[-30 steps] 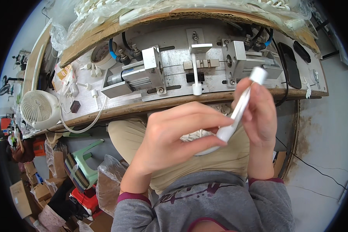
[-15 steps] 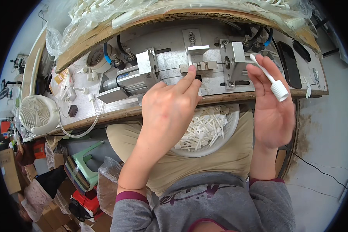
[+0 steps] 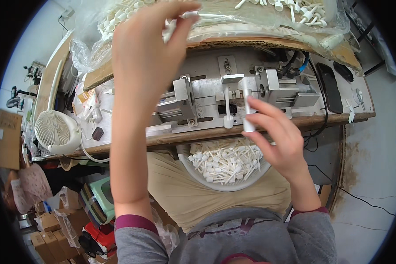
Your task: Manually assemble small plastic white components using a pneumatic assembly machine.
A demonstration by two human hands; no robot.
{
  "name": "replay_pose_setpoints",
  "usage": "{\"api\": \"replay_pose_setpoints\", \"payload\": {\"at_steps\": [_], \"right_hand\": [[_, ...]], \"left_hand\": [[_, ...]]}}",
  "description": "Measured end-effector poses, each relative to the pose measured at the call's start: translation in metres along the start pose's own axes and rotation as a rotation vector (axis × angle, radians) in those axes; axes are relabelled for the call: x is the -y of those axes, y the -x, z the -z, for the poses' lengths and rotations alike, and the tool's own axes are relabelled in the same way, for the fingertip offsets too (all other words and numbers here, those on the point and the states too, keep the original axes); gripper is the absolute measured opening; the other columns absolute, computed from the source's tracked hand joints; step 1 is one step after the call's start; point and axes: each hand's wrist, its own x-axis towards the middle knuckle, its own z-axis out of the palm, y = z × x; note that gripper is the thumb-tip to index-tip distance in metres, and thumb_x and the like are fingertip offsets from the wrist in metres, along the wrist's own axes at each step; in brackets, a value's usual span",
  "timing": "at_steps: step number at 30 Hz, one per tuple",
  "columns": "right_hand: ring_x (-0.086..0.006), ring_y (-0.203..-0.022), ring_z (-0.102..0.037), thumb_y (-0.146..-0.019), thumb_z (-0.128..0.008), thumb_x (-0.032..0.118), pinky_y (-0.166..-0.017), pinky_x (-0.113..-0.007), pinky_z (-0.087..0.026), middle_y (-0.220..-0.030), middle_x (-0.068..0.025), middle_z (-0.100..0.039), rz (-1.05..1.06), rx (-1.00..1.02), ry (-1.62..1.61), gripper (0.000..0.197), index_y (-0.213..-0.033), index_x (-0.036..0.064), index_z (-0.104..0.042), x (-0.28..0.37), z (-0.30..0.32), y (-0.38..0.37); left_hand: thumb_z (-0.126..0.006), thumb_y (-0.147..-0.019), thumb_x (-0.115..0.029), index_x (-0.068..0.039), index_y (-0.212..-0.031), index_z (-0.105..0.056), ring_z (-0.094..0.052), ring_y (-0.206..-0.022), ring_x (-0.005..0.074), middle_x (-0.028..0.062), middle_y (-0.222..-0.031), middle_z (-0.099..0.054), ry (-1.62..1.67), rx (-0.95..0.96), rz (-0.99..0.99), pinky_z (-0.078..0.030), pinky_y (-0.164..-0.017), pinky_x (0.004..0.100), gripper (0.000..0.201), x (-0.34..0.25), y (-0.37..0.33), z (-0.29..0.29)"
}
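Observation:
My left hand (image 3: 152, 48) is raised over the shelf, its thumb and forefinger apart beside a heap of white capped sticks (image 3: 119, 20). Nothing shows between the fingers, though motion blurs them. Between the fingertips of my right hand (image 3: 279, 136), a white capped stick (image 3: 248, 119) is held nearly upright, cap toward me and blurred. Just left of it, a second white capped stick (image 3: 228, 116) lies across the notched metal block (image 3: 237, 94) of the bench fixture, cap toward me. Metal clamp blocks (image 3: 270, 86) flank the notched block.
A round white basket (image 3: 226, 188) of white capped sticks sits on my lap. The shelf's cardboard edge (image 3: 207, 42) overhangs the fixture. At the left stands a white fan (image 3: 55, 127); a black phone (image 3: 329, 88) lies at the right. A person (image 3: 37, 187) is at lower left.
My left hand has left the notched block and risen to the shelf. My right hand has brought its capped stick leftward and down to the fixture. The view has shifted slightly.

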Motion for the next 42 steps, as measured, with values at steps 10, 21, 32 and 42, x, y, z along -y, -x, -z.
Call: {"api": "replay_pose_setpoints", "payload": {"at_steps": [10,21,32,42], "right_hand": [[-0.0184,-0.052,-0.063,-0.073,-0.067,0.007,-0.053,-0.028,-0.051,-0.118,-0.0175,-0.07,0.109,0.237,0.289,0.017,-0.088,0.0023,-0.062,-0.002,-0.028,-0.01],[-0.0247,-0.057,-0.066,-0.072,-0.081,0.016,-0.055,-0.034,-0.053,-0.106,-0.0116,-0.073,0.133,0.416,0.233,0.032,-0.1,0.0042,-0.067,0.002,-0.01,-0.042],[-0.0343,-0.108,-0.064,-0.094,-0.064,0.042,-0.094,-0.045,-0.051,-0.114,-0.023,-0.066,-0.005,0.246,0.381,0.048,-0.121,0.0021,-0.064,-0.055,-0.059,-0.284],[-0.0229,-0.095,-0.061,-0.098,-0.059,0.037,-0.081,-0.033,-0.047,-0.104,-0.0138,-0.067,0.444,-0.088,0.399,0.037,-0.112,0.0043,-0.069,-0.114,-0.1,-0.262]], "left_hand": [[-0.067,-0.086,-0.012,-0.001,-0.098,-0.073,-0.067,-0.087,0.0303,0.0169,-0.092,-0.071,0.047,0.277,0.049,-0.053,-0.079,0.039,0.017,0.024,-0.028,-0.038],[-0.085,-0.07,0.0,0.0,-0.102,-0.073,-0.064,-0.085,0.0095,0.0091,-0.122,-0.062,0.444,0.034,0.297,-0.059,-0.071,0.0221,0.035,-0.03,0.061,0.039],[-0.082,-0.073,-0.004,-0.002,-0.105,-0.073,-0.069,-0.088,0.0175,0.0141,-0.132,-0.06,0.548,0.171,0.333,-0.056,-0.075,0.0296,0.033,-0.064,0.123,0.041],[-0.084,-0.067,0.003,-0.004,-0.105,-0.075,-0.067,-0.084,0.017,0.0083,-0.102,-0.065,0.34,-0.12,0.431,-0.056,-0.072,0.0289,0.039,-0.039,0.155,0.055]]}}
